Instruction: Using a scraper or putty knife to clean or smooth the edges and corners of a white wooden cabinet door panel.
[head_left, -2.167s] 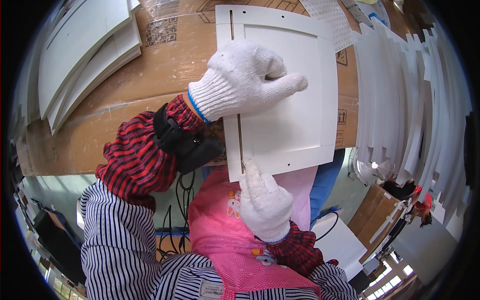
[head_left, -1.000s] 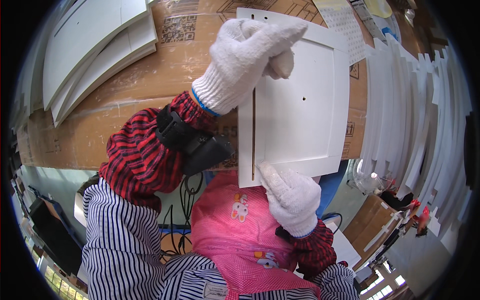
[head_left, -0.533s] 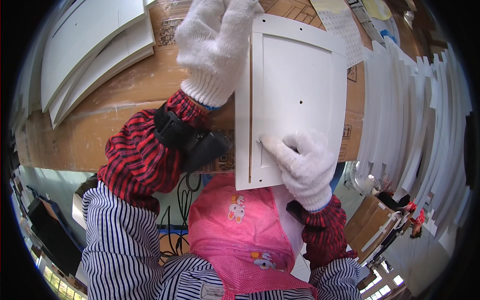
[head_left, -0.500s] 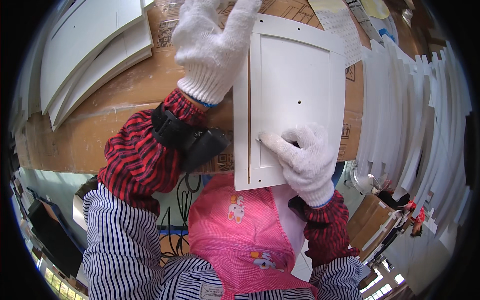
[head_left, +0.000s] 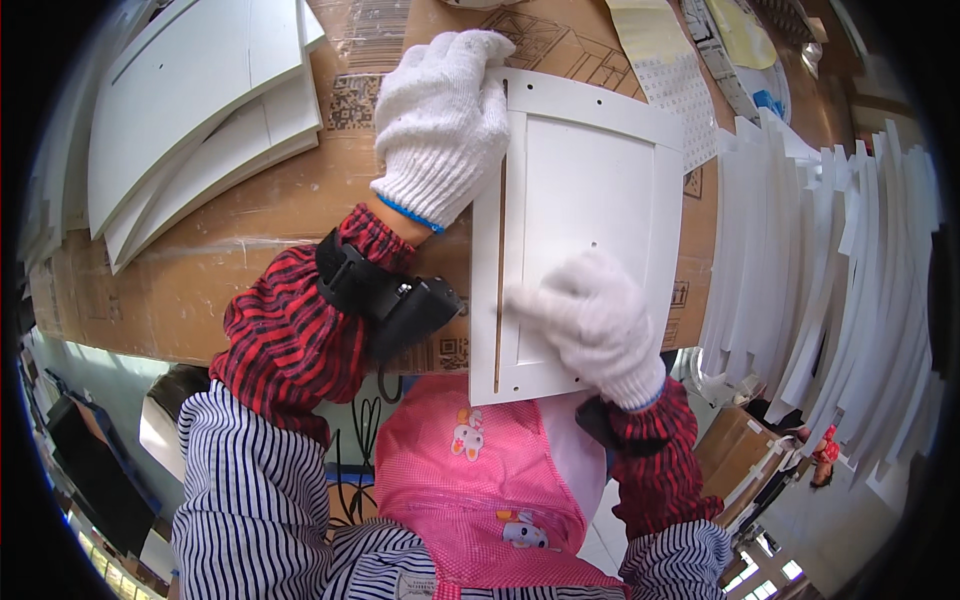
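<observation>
Resting along the upper left edge of the white panel (head_left: 590,190) in the head view, the gloved left hand (head_left: 440,120) has its fingers together and bent toward the panel's top corner; whether they clamp the edge cannot be told, since the glove hides the fingertips. The gloved right hand (head_left: 600,320) is over the panel's lower middle, blurred, its fingers mostly curled while one points left toward the long narrow groove (head_left: 502,240); it is unclear whether they pinch anything. The panel lies in the middle of the frame, its lower end reaching past the bench edge above a pink apron (head_left: 480,485). Brown cardboard covers the bench (head_left: 230,250). Overlapping white boards (head_left: 200,90) fill the upper left, a dotted paper sheet (head_left: 672,90) lies at the upper right beside the panel, and many long white strips (head_left: 780,260) stand along the right side. A black device (head_left: 415,315) is strapped at the left wrist. Lower down are dark cables (head_left: 358,440), a brown carton (head_left: 735,445) at right, and bright windows (head_left: 745,572) at lower right.
</observation>
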